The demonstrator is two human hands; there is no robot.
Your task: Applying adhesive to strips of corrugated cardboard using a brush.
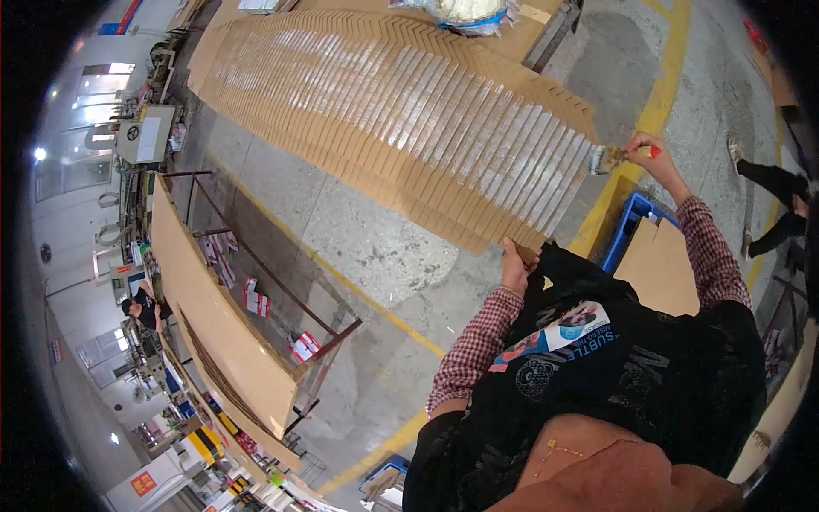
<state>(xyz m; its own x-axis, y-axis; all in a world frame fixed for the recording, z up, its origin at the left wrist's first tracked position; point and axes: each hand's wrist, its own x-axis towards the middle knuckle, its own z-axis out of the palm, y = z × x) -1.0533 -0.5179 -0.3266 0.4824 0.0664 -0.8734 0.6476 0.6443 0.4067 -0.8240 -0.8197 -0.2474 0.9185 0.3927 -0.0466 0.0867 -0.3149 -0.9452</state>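
A long row of overlapping brown cardboard sheets (461, 218) stretches from near me to the far left, with wet, whitish glossy strips along its middle. In my right hand (653, 158) is a brush (604, 160) with a red mark on its handle. Its pale, coated bristles are at the right end of the row, close to the last strip. My left hand (514, 266) pinches the near corner of the row, thumb on top; its other fingers are partly hidden.
A plastic-lined tub of white paste (471, 13) stands at the far edge. Beside me on the right, a blue crate (630, 224) holds cardboard. To the left is a rack (337, 337) bearing large cardboard sheets (217, 316). People are at the far left (147, 307) and right (772, 200).
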